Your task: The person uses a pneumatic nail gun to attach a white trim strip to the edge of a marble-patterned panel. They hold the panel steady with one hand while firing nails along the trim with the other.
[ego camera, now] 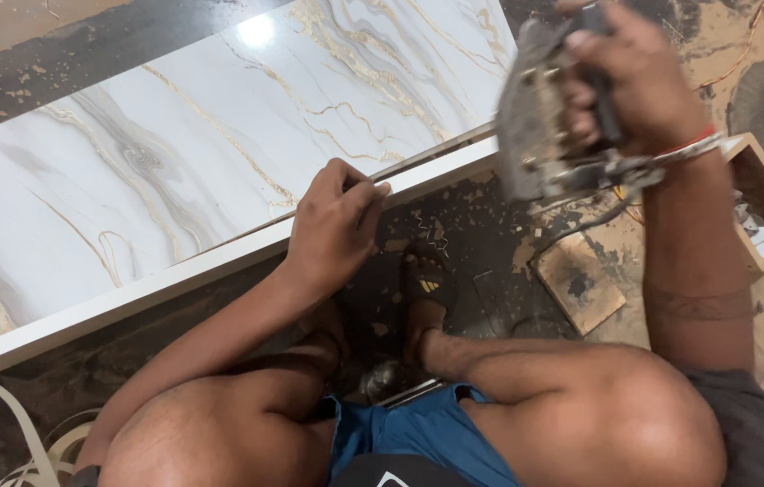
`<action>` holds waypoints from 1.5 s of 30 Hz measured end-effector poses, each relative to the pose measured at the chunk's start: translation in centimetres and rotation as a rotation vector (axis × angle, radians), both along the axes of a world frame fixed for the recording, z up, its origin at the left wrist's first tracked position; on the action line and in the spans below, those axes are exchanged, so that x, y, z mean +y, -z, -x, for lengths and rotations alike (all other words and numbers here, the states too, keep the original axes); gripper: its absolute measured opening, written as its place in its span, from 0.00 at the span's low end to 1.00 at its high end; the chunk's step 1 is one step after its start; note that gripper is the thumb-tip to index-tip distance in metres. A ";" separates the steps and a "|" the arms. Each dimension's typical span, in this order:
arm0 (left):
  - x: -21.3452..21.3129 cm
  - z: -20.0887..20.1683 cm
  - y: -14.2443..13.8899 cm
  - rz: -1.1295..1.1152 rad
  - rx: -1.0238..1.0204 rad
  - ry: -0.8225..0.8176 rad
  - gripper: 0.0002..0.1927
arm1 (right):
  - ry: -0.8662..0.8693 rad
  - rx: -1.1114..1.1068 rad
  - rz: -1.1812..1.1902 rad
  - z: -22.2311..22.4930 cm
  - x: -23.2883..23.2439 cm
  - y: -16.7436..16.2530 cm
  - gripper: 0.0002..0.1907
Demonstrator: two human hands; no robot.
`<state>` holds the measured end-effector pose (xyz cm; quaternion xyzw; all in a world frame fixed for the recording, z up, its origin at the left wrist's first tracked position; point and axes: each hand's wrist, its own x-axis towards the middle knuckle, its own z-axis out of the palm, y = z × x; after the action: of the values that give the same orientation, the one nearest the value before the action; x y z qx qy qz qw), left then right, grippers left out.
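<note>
Bent knees [580, 406] frame the left hand [332, 230] pinching the white edge of a marble-patterned panel [201, 144] running lower-left to upper-right, while the right hand [639, 77] grips a raised power saw [548, 126].

White, gold-veined marble panel [219, 135]; grey power saw [539, 117]; blue shorts [427, 433]
</note>
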<state>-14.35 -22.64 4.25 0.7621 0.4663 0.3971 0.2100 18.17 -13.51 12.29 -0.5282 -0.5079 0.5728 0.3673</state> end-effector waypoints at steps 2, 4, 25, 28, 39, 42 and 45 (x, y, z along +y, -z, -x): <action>-0.4 0.5 -0.2 0.008 0.001 -0.002 0.04 | 0.069 0.040 0.035 -2.1 0.5 -0.6 0.18; -0.7 1.0 -0.5 0.013 0.015 -0.001 0.05 | 0.048 -0.016 -0.018 -3.8 0.5 -1.2 0.11; -2.0 1.4 -1.3 0.094 0.073 -0.063 0.05 | -0.294 0.077 0.053 11.5 -3.1 -0.3 0.24; -1.9 1.0 -1.5 0.091 -0.004 -0.051 0.06 | -0.309 0.121 0.040 10.6 -2.7 -0.5 0.24; -2.1 1.3 -1.3 0.144 0.083 -0.069 0.08 | 0.056 -0.034 0.036 -0.7 -0.6 -1.1 0.21; -2.0 1.1 -1.3 0.094 0.073 -0.076 0.08 | 0.095 0.002 0.040 -3.1 0.2 -1.2 0.19; -2.1 0.9 -1.5 0.074 0.062 -0.083 0.08 | 0.109 -0.040 0.020 -3.5 0.2 -1.4 0.19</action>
<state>-15.23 -24.72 5.79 0.7458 0.5180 0.3640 0.2071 21.70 -13.26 13.69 -0.5700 -0.4799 0.5465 0.3823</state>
